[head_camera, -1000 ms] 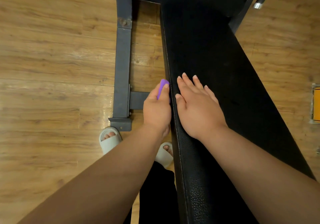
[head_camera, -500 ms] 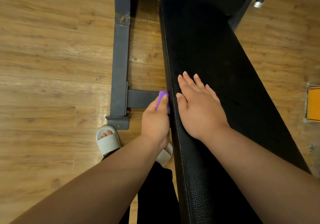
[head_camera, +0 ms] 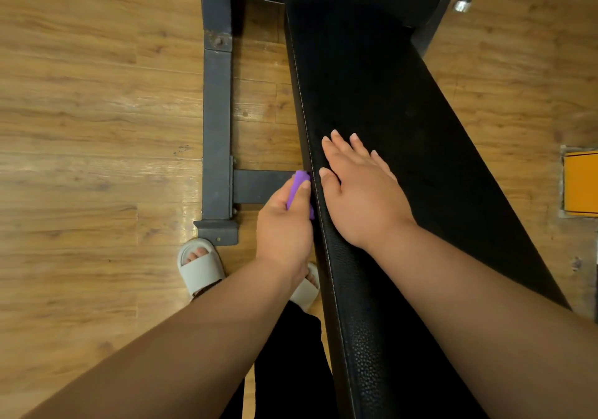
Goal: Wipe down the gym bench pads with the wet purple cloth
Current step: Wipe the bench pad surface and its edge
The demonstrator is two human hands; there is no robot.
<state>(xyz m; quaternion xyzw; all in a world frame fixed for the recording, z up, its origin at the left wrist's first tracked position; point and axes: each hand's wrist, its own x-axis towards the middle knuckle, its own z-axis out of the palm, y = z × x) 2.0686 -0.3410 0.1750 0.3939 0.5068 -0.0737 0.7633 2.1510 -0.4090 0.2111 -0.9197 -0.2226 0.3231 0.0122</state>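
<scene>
Fingers (head_camera: 280, 196), left hand (head_camera: 284, 229): grip 1 cloth (head_camera: 299, 179) | right hand (head_camera: 364, 200): flat, 1 pad (head_camera: 404, 111)

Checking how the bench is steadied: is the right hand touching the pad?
Touching. The head view shows the right hand lying flat on top of the bench pad, fingers straight.

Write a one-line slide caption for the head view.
Left hand holds the purple cloth against the side of the bench pad; right hand rests flat on top.

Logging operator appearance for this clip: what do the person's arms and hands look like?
Both forearms are bare, no sleeves in view. The left hand and right hand show no gloves, rings or watch; nails short and unpainted. Below: black trousers and pale slides.
</scene>
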